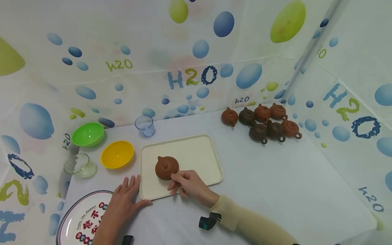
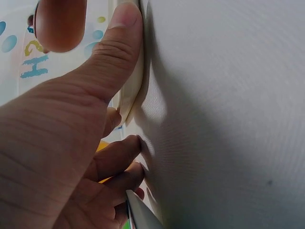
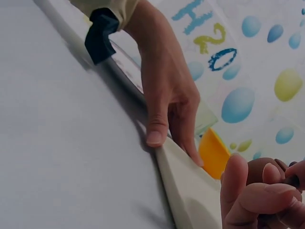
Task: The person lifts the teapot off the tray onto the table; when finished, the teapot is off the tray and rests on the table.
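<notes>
- The teapot [image 1: 166,167], brown clay with a knobbed lid, stands on the near left part of the cream tray [image 1: 196,153], which lies on the white counter [image 1: 275,190].
- The right hand [image 1: 187,184] reaches in from the lower right, its fingers curled and pinching the teapot at its near right side; the right wrist view shows fingertips [image 3: 267,193] closed on a dark part of the pot, though which part cannot be made out.
- The left hand [image 1: 124,200] lies flat on the counter with fingers spread, thumb along the tray's near left corner; in the left wrist view the thumb [image 2: 112,52] presses against the tray's rim.
- The teapot is a blurred, cut-off brown shape in the left wrist view, and mostly hidden behind fingers in the right wrist view.
- Left of the tray sit a yellow bowl [image 1: 117,154], a green bowl [image 1: 87,134], a clear glass bowl [image 1: 79,165] and a clear cup [image 1: 145,126].
- A printed plate [image 1: 82,217] is cut off by the lower edge, partly under the left forearm.
- Seven more teapots [image 1: 263,122] cluster at the far right of the counter, well apart from the tray.
</notes>
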Tool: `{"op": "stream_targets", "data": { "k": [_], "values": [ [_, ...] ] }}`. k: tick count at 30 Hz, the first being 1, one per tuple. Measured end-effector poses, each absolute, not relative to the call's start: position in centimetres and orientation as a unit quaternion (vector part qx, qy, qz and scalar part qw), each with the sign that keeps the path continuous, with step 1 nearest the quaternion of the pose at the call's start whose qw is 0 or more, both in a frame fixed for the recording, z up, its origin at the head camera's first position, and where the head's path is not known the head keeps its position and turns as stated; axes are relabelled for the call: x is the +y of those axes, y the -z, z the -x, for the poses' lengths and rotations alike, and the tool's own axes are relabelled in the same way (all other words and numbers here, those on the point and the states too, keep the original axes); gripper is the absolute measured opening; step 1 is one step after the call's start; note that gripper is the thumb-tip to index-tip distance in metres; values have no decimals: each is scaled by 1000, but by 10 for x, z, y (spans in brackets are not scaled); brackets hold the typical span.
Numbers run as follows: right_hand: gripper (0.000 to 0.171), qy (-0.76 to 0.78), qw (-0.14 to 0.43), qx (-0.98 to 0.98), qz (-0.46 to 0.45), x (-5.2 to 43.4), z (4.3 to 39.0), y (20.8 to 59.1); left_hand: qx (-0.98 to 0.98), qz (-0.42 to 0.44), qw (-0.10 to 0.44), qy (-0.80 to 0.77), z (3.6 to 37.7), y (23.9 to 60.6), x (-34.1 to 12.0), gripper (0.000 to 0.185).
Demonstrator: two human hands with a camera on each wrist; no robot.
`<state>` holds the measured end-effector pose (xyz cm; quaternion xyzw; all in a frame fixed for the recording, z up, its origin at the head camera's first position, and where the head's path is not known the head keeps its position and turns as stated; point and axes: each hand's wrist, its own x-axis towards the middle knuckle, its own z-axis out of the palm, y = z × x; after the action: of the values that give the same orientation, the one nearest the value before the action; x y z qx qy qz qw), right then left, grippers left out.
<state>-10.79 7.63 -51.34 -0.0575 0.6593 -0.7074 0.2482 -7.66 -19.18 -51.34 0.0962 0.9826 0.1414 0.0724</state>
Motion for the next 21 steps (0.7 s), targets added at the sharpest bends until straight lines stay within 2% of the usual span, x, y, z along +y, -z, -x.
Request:
{"op": "stream_targets", "data": {
  "k": [12,21],
  "values": [
    [49,682,249,684,66,127,66,522,983,-100,73,-133,79,513,-191,109],
    [54,697,211,685,36,190,42,529,984,-108,67,-128,76,514,-191,108]
  ]
}}
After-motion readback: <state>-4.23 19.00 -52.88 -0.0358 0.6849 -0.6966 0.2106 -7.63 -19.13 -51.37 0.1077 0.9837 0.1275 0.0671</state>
